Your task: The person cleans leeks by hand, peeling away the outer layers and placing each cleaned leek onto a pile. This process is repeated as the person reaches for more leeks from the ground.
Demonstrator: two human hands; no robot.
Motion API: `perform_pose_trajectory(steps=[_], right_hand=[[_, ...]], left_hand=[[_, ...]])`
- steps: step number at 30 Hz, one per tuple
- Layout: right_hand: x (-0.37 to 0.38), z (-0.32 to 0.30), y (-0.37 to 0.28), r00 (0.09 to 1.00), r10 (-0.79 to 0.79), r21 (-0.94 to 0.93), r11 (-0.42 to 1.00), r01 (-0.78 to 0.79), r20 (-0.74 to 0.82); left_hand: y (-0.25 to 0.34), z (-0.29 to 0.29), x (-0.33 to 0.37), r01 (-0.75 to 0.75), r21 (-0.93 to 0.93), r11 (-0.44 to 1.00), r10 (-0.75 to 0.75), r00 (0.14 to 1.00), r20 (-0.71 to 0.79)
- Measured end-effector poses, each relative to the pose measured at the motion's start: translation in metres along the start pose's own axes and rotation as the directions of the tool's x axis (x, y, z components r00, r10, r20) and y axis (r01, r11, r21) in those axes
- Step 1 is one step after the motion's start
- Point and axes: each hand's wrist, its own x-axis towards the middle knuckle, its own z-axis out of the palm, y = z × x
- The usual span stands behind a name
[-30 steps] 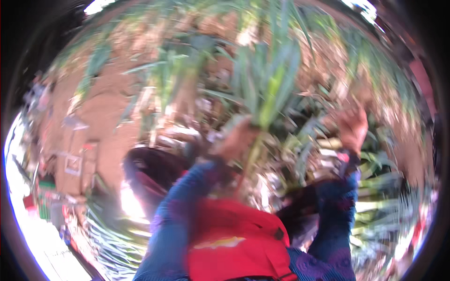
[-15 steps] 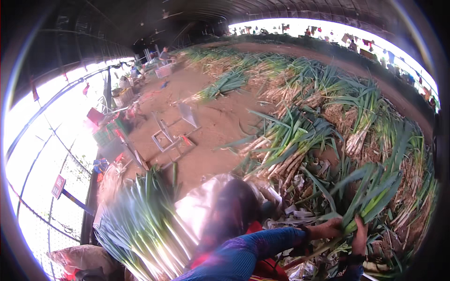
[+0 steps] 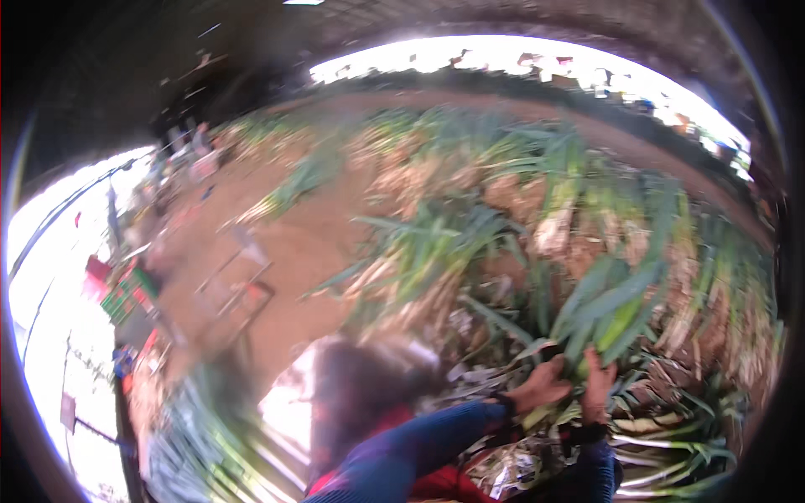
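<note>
A leek (image 3: 610, 312) with broad green leaves fans out above my hands at the lower right. My left hand (image 3: 541, 384), reaching across in a blue sleeve, is closed at the base of its leaves. Close beside it, my right hand (image 3: 597, 387) grips the same leek with fingers pointing up. Its lower stalk is mostly hidden behind my hands and wrists. Peeled leaf scraps (image 3: 503, 469) lie below my forearms. To the left of my knee rests a bundle of cleaned leeks (image 3: 222, 440) with white stalks, blurred by motion.
Heaps of untrimmed leeks (image 3: 419, 251) spread ahead and to the right on brown ground. More leeks with pale stalks (image 3: 662, 457) lie beside my right forearm. A metal frame (image 3: 231, 289) stands left of centre, near a green crate (image 3: 127, 295). A wire fence runs along the left.
The view has swung right, so the scene shifts left and blurs. My hands stay on the leek; my right hand now points more upright beside the left.
</note>
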Motion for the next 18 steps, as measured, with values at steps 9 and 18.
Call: perform_pose_trajectory(steps=[9, 18], right_hand=[[0.002, 0.002, -0.025, 0.999, 0.031, 0.214, 0.976, -0.028, -0.013], [-0.014, 0.01, -0.036, 0.972, -0.086, 0.277, 0.96, 0.023, 0.219]], left_hand=[[0.048, 0.002, 0.012, -0.008, -0.154, 0.988, 0.003, 1.0, -0.027], [0.014, 0.005, 0.011, 0.074, -0.293, 0.953, -0.108, 0.989, -0.102]])
